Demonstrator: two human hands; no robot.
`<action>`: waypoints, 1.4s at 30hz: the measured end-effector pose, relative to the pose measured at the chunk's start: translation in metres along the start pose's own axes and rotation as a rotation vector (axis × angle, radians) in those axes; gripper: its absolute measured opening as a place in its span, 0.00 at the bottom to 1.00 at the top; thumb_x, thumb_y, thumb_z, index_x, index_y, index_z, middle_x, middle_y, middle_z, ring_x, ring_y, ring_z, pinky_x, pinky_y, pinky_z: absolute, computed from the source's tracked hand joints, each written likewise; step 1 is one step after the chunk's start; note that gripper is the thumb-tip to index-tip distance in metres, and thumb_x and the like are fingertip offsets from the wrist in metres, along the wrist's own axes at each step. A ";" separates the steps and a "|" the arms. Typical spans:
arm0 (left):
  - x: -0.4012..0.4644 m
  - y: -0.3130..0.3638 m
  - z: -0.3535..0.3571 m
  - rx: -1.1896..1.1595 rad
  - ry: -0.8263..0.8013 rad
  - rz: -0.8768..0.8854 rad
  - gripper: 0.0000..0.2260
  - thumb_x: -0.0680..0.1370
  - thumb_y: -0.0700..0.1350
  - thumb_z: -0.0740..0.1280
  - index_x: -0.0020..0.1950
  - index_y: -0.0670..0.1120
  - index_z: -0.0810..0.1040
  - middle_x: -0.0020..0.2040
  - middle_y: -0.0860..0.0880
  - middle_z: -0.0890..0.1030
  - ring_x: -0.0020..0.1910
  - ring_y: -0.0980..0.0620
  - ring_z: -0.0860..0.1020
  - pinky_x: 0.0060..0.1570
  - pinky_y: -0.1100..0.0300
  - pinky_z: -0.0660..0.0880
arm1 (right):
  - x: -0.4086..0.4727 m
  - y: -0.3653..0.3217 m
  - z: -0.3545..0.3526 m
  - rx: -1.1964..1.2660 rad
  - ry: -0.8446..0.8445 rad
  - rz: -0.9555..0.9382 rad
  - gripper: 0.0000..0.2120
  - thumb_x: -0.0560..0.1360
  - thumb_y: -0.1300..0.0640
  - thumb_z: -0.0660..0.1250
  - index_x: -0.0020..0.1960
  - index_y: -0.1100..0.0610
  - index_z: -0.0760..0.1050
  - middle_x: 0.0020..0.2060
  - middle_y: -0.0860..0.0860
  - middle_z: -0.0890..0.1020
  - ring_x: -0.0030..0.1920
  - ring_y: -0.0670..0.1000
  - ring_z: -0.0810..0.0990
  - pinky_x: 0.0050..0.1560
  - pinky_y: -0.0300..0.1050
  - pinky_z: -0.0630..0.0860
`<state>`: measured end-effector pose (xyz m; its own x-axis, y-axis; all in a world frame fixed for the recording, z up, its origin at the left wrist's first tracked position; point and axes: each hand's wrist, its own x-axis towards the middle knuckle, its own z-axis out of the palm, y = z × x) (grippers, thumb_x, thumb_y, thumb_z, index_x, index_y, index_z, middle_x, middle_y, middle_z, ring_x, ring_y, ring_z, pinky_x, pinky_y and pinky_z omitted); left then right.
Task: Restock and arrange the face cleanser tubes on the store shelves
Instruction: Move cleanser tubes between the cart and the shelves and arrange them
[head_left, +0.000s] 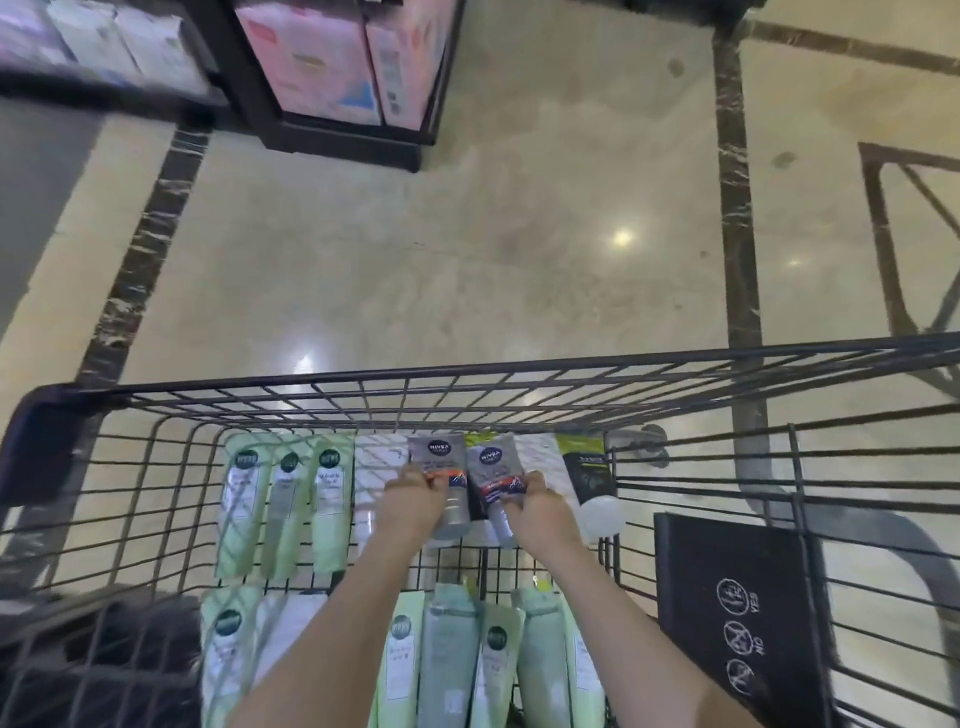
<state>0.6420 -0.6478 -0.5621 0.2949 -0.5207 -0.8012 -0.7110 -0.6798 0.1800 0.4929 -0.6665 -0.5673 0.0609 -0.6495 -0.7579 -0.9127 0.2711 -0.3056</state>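
Both my hands reach into a black wire shopping cart (363, 387). My left hand (413, 501) grips a grey face cleanser tube (436, 457) with a dark round logo. Beside it, my right hand (540, 512) grips a second grey tube (491, 467) of the same kind. Both tubes point away from me at the cart's far end. Pale green tubes (285, 504) lie in a row at the far left of the cart. Several more green tubes (447, 660) lie near me. A black-and-green tube (584, 467) with a white cap lies at the far right.
A black folded child-seat panel (737, 613) with white icons stands at the cart's right side. Ahead is beige polished floor (467, 234) with dark marble strips. A black shelf unit (337, 78) holding pink boxes stands at the top, with more shelves (93, 47) at top left.
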 end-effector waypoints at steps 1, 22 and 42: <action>0.003 0.002 0.002 -0.066 -0.030 -0.042 0.22 0.82 0.55 0.50 0.66 0.39 0.63 0.40 0.48 0.74 0.38 0.52 0.75 0.36 0.65 0.72 | 0.003 0.000 0.002 0.029 0.005 0.020 0.17 0.78 0.54 0.59 0.65 0.60 0.64 0.58 0.59 0.77 0.58 0.58 0.76 0.51 0.45 0.72; -0.037 -0.013 0.003 -0.888 -0.036 -0.088 0.13 0.78 0.45 0.65 0.61 0.45 0.68 0.57 0.44 0.77 0.56 0.43 0.76 0.60 0.45 0.73 | -0.025 0.003 -0.001 0.801 -0.016 0.157 0.10 0.76 0.57 0.65 0.56 0.58 0.73 0.53 0.56 0.81 0.50 0.53 0.79 0.47 0.42 0.76; -0.236 -0.051 -0.052 -1.489 0.240 0.245 0.12 0.76 0.42 0.66 0.58 0.45 0.69 0.51 0.45 0.78 0.42 0.50 0.79 0.29 0.62 0.77 | -0.211 -0.041 -0.046 1.420 -0.026 -0.203 0.12 0.75 0.60 0.66 0.58 0.59 0.75 0.48 0.57 0.81 0.48 0.55 0.76 0.46 0.47 0.72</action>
<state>0.6420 -0.5167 -0.3524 0.4667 -0.6631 -0.5852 0.4688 -0.3756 0.7995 0.4985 -0.5731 -0.3688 0.1601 -0.7539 -0.6372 0.2810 0.6536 -0.7027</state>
